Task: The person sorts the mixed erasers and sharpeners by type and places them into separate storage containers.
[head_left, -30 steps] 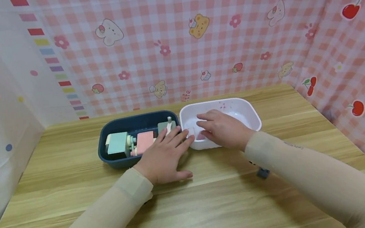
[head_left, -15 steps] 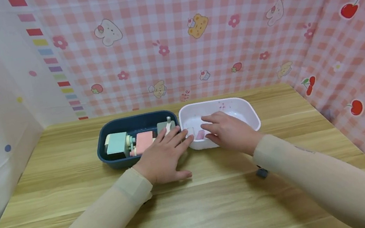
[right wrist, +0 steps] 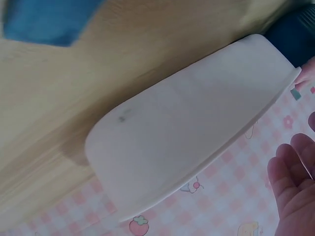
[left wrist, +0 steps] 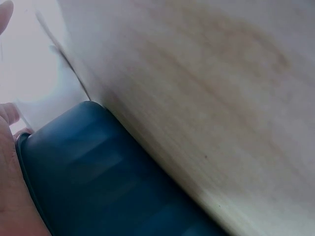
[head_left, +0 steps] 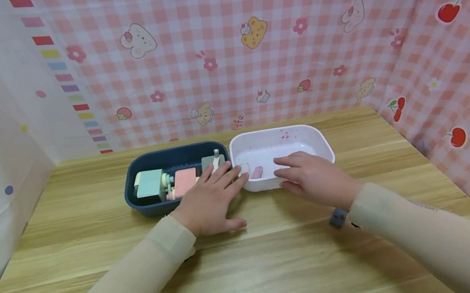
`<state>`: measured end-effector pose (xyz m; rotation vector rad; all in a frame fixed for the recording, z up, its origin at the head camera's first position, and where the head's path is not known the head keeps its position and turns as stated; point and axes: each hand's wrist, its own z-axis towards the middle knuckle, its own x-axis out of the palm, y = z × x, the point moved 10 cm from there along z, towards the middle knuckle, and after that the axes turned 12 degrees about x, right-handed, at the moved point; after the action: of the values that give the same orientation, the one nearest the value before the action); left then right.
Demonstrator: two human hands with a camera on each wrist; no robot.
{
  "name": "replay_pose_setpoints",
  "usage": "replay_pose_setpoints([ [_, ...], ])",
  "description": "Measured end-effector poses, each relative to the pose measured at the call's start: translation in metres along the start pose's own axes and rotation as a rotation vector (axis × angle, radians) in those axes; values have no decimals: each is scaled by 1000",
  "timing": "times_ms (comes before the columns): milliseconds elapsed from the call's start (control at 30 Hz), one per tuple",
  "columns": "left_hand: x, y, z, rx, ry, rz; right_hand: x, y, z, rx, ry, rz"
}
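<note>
My left hand (head_left: 209, 204) lies with fingers spread over the near right corner of a navy bin (head_left: 157, 209), its fingertips reaching the left rim of a white bin (head_left: 263, 150). Inside the navy bin are a teal box-shaped bottle (head_left: 150, 183), a pink one (head_left: 185, 181) and a grey-green one with a pump-like top (head_left: 216, 154), partly hidden by my fingers. A small pink piece (head_left: 257, 172) and a clear piece (head_left: 244, 168) lie in the white bin. Over its near rim hovers my right hand (head_left: 314, 180), fingers relaxed, holding nothing.
Both bins stand side by side on a wooden table (head_left: 255, 276), near its back edge. A pink checked cloth (head_left: 218, 41) hangs behind and to the right. Below my right wrist is a small grey-blue block (head_left: 337, 217).
My right hand has drawn back rightward and toward me, out of the white bin, uncovering the pink piece. My left hand stays where it was.
</note>
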<state>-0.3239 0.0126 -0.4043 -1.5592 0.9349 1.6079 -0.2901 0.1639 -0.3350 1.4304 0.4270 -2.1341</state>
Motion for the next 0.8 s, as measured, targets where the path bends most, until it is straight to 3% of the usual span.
replay_pose_setpoints([
  [267, 0, 0, 0, -3, 5, -6, -9, -11, -24, 44, 13, 33],
  [800, 0, 0, 1, 5, 0, -3, -18, -17, -70, 0, -37, 25],
])
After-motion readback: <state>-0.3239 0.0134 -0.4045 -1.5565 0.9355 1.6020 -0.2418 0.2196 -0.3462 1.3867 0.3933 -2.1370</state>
